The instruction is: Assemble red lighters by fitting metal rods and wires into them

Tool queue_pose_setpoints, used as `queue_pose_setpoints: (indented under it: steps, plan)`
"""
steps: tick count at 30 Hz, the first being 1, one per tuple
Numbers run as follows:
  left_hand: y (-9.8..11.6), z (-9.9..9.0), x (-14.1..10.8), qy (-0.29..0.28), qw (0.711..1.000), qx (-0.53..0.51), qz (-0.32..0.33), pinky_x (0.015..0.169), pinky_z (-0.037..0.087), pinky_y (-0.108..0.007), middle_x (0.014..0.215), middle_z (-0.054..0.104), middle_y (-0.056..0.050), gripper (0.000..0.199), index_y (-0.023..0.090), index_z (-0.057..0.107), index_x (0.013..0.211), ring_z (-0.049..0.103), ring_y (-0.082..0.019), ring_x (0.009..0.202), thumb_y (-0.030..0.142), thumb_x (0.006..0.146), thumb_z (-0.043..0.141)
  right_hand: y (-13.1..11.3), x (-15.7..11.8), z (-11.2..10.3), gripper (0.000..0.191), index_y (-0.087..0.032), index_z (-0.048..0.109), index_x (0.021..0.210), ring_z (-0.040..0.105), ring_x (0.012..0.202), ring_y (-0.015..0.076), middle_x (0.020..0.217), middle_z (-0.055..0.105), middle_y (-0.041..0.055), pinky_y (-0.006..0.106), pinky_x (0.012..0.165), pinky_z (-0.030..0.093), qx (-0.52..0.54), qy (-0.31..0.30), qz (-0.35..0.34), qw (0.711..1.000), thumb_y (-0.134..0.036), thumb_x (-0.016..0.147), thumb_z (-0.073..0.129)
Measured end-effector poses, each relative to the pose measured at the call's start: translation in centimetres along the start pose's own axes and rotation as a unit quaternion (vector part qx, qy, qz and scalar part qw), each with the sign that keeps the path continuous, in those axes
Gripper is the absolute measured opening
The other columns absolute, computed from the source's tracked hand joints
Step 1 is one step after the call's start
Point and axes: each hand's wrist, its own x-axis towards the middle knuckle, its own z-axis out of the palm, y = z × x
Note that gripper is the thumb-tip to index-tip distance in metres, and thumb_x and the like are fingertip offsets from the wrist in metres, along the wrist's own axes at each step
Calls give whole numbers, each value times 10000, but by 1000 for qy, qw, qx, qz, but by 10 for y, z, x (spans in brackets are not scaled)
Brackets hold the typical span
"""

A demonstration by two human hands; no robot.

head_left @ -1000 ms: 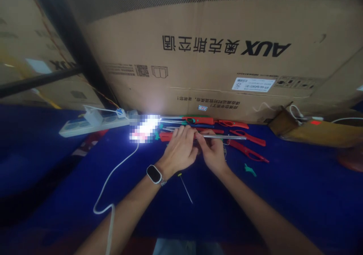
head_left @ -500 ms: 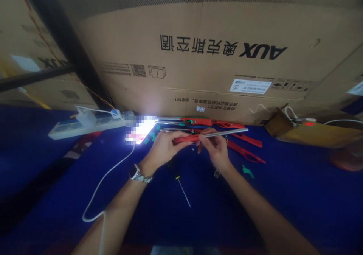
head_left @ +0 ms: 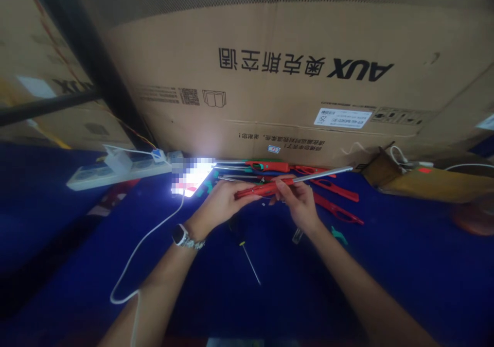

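Note:
My left hand (head_left: 221,204) is closed round the red handle end of a long-nosed lighter (head_left: 266,186). The fingers of my right hand (head_left: 301,205) pinch its front part, where the metal tube leaves the handle and points right, slightly upward. Behind my hands lie other red lighters (head_left: 270,167) with metal tubes. Right of them are red handle shells (head_left: 337,212). A small green trigger piece (head_left: 338,235) rests by my right forearm, and a small clear part (head_left: 297,235) shows below my right hand. Below my left hand lies a screwdriver (head_left: 250,264), its handle dim in shadow.
A glowing phone (head_left: 198,176), partly blurred out, lies left of the lighters with a white cable (head_left: 133,257) running over my left forearm. Further left is a power strip (head_left: 123,171). A large cardboard box (head_left: 270,28) walls off the back; an open carton (head_left: 428,182) sits right.
The lighter's metal tube has swung up and further right. My right hand has shifted slightly right along with it, while my left hand stays almost in place.

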Motion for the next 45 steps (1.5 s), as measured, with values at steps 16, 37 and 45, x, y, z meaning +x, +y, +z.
queue_pose_setpoints:
  steps: [16,37,45]
  plan:
    - [10,17,-2,-17,998,66,-4,568,441,-247,802,683,-10,130,189,565,988,628,-131,638,304,1002,505,10,-3,5,324,-207,651,752,470,503,97,600,552,-49,255,462,487,53,25,22,998,-497,743,795]
    - [19,32,0,-18,994,103,-32,484,380,-228,648,617,24,190,205,507,904,588,-127,514,331,1023,430,11,-5,10,376,-204,612,747,501,503,86,699,571,-34,220,402,472,42,21,12,999,-541,757,778]
    - [3,46,1,-19,985,-135,-101,390,446,-179,724,655,31,304,211,462,926,592,-87,428,504,1003,444,20,-7,15,396,-188,647,850,543,445,94,639,607,-48,219,386,447,46,46,60,996,-558,767,761]
